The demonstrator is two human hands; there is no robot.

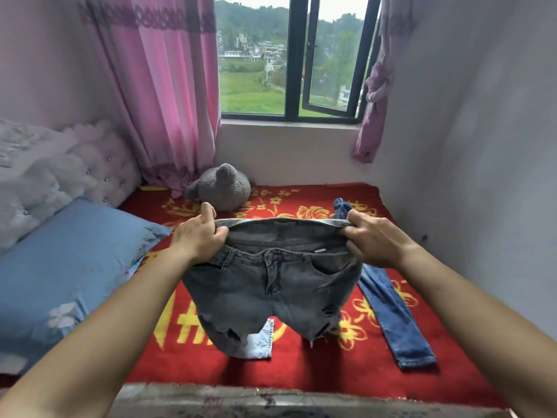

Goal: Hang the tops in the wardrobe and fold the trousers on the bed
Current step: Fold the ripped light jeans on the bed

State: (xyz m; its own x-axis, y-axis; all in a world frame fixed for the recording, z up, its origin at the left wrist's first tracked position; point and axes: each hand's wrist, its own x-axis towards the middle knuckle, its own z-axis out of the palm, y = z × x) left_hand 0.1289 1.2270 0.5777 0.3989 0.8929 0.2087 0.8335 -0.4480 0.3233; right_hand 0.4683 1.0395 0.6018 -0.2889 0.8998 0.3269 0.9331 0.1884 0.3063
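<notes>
While both hands hold them up at frame centre, the grey jeans (271,285) hang over the red bed (301,372), legs drooping to the cover. Left hand (200,236) pinches the waistband's left end, thumb up, fingers curled under; right hand (372,241) grips the right end the same way. Denim looks medium-heavy, soft and floppy, not slippery, nothing fragile; ripped knees could snag a finger. Waistband corners are the best hold, likely, then the hems for folding. Blue jeans (394,312) lie flat at right of frame, near the wall. A pale denim piece (262,342) shows behind the grey legs. Pillow (60,267) at left, plush toy (221,187) upper centre under the window.
</notes>
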